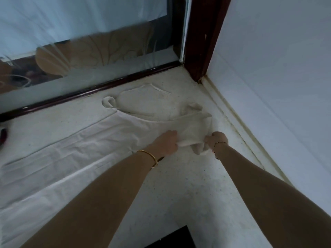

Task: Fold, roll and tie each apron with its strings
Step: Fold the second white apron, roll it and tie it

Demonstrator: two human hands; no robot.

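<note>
Nearest, a black object (172,237) pokes in at the bottom edge of the speckled white surface (188,194). Just beyond, the left hand (166,143), with a gold bangle (150,157) at its wrist, and the right hand (215,140) both curl their fingers round the bunched right end of the pale apron (80,149), which lies flat and stretches away to the left. Farther off, its strings (107,104) loop loosely on the surface in front of a dark wooden frame (89,92).
</note>
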